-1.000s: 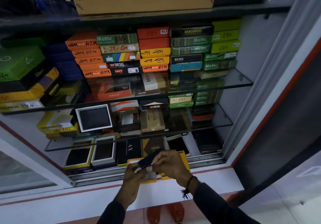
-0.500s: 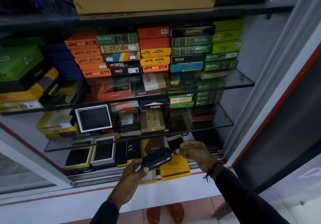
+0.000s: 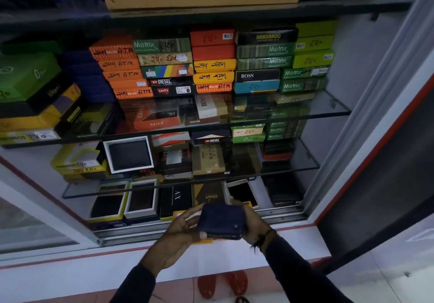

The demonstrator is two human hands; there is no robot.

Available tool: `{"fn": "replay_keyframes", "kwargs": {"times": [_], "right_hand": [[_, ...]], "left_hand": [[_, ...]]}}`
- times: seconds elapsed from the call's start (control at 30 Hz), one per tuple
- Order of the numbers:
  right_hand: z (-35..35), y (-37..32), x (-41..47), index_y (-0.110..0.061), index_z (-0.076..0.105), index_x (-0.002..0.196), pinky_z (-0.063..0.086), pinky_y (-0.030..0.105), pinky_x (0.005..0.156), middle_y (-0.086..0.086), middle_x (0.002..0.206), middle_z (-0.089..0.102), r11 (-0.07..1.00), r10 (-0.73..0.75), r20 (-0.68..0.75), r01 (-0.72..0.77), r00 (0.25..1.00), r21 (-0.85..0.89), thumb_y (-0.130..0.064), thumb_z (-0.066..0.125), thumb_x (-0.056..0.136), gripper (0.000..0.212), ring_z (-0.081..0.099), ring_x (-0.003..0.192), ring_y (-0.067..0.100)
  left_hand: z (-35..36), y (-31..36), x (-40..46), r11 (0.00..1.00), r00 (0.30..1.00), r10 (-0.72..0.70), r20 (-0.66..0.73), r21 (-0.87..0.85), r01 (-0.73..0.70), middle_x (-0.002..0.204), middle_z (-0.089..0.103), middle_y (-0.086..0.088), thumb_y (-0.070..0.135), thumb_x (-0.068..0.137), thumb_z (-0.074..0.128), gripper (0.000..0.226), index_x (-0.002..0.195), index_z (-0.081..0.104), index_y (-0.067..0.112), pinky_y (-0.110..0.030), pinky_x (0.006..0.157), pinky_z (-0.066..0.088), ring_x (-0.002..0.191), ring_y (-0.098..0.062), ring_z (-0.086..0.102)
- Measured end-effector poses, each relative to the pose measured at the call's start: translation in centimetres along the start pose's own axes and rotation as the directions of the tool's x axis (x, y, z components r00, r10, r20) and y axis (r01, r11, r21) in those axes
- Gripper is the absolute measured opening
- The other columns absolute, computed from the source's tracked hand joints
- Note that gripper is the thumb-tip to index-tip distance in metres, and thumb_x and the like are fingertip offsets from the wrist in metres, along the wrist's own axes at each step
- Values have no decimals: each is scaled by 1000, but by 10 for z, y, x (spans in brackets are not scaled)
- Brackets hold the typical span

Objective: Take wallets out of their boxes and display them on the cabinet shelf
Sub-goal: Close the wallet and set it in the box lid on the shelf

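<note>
— While both arms reach forward from the near edge, what are the hands doing?

— They meet over the white sill, just in front of the cabinet's sliding track. The left hand is turned palm up, fingers spread under and behind a dark blue wallet, thumb pressed on its near left corner. The right hand curls round the wallet's right edge, wrist bent inward, a dark cord bracelet at the cuff.

— So each hand has hold of it?

— Yes, both are partly closed on the wallet, neither one clenched. It lies nearly flat between them, folded, with a small stud near its right corner.

— And what sits beyond it?

— A yellow box peeks out from under the hands. Farther in, on the bottom level, open boxes show dark wallets: two white-framed ones at the left, a black box and a brown one in the middle, another open box to the right.

— Farther still?

— A glass shelf carries more boxes, including an open white-framed one propped up at the left. Above it another glass shelf holds stacked orange, green, yellow and black boxes.
</note>
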State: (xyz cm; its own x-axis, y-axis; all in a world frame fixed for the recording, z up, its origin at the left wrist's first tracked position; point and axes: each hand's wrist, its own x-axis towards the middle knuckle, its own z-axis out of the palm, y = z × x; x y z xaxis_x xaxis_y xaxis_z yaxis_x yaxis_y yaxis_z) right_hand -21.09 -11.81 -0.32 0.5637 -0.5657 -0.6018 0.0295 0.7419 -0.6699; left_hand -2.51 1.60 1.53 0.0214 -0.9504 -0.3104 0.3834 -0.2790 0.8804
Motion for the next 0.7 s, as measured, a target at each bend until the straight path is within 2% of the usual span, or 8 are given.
{"fn": "replay_keyframes", "kwargs": {"times": [0.13, 0.27, 0.33, 0.4, 0.47, 0.53, 0.63, 0.7], "right_hand": [[-15, -12, -3, -7, 67, 121, 49, 44, 101, 18, 124, 70, 990, 17, 71, -7, 997, -143, -39, 61, 93, 43, 64, 115, 34], [-9, -22, -3, 4, 70, 110, 57, 38, 84, 26, 117, 70, 894, -251, 71, 260, 965, -365, -3, 76, 78, 33, 69, 106, 33], [-5, -21, -4, -1, 73, 92, 61, 33, 73, 15, 95, 75, 721, -475, 98, 451, 875, -526, 2, 78, 68, 25, 74, 90, 22], [1, -18, -6, -12, 70, 92, 59, 25, 80, -3, 97, 72, 360, -648, 200, 527, 735, -770, 5, 75, 69, 29, 69, 89, 7], [2, -8, -6, -16, 67, 103, 53, 18, 89, -5, 110, 68, 16, -737, 318, 485, 597, -874, 6, 70, 74, 36, 62, 101, 7], [1, 5, -5, -17, 64, 108, 54, 21, 90, -1, 116, 65, -114, -752, 383, 467, 537, -877, 5, 68, 75, 39, 59, 105, 12], [1, 10, -3, -17, 64, 104, 55, 19, 87, -2, 112, 65, -79, -765, 357, 472, 536, -878, 6, 67, 76, 36, 61, 101, 10], [6, 6, -3, -21, 66, 98, 53, 14, 82, -7, 103, 68, 103, -740, 245, 465, 627, -879, 5, 68, 77, 33, 63, 95, 5]], "left_hand": [[-13, 10, -3, 997, 990, 26, -137, 73, -16, 137, 63, -6, -10, 72, 81, 86, 143, 51, 28, -33, 91, 58, 122, -19, 64], [-2, 12, 6, 953, 935, 174, -309, 292, -81, 117, 73, -5, -7, 77, 80, 61, 118, 61, 35, -34, 87, 59, 113, -26, 68], [9, 7, 7, 726, 838, 458, -297, 669, -160, 108, 72, 2, -8, 74, 80, 51, 102, 65, 31, -28, 85, 59, 106, -21, 69], [15, -4, 4, 267, 698, 716, -14, 930, -254, 108, 69, 0, -5, 73, 79, 38, 100, 69, 20, -26, 86, 58, 102, -13, 65], [16, -15, 1, -109, 556, 801, 223, 967, -231, 104, 69, -8, 6, 79, 75, 19, 98, 72, 11, -29, 85, 55, 100, -17, 60], [16, -19, 0, -266, 469, 830, 302, 953, -144, 94, 70, -9, 20, 84, 67, 15, 93, 76, 11, -33, 82, 45, 95, -20, 55], [11, -18, -1, -286, 492, 809, 321, 947, -148, 93, 69, -8, 21, 84, 67, 17, 96, 75, 13, -31, 80, 44, 94, -20, 53], [6, -15, -3, -59, 596, 786, 165, 979, -193, 102, 67, -4, 10, 76, 78, 27, 102, 72, 14, -19, 82, 47, 97, -16, 56]]}}
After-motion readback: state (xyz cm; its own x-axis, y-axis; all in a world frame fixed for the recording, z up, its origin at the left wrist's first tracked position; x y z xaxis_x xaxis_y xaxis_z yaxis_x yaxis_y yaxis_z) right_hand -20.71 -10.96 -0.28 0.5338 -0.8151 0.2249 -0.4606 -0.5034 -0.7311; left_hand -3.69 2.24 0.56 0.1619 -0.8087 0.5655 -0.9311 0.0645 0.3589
